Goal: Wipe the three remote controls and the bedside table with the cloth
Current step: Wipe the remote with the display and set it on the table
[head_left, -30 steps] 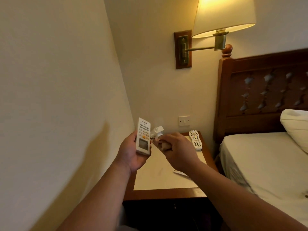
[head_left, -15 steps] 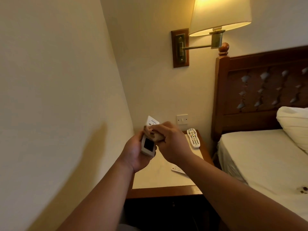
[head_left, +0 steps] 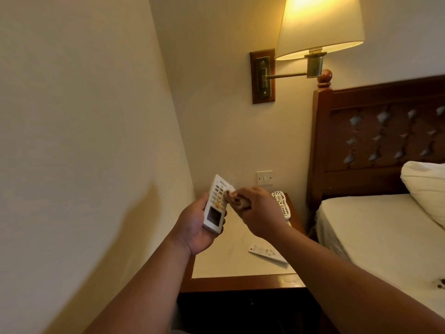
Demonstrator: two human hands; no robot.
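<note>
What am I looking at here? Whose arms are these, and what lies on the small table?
No machine: a person wears a camera on the head, so you look down at their own arms. The left hand holds a white remote control with a small screen. The right hand grips a crumpled cloth against its buttons. On the bedside table below lie two more remotes: a back remote near the wall and a flat remote nearer the front. A lit wall lamp shines above.

Cloth (head_left: 235,201) mostly hidden inside right hand (head_left: 260,213). Flat remote (head_left: 265,253), bedside table (head_left: 240,280) front-right: far end under forearm (head_left: 337,273). Held remote (head_left: 215,206) labels blurred.
</note>
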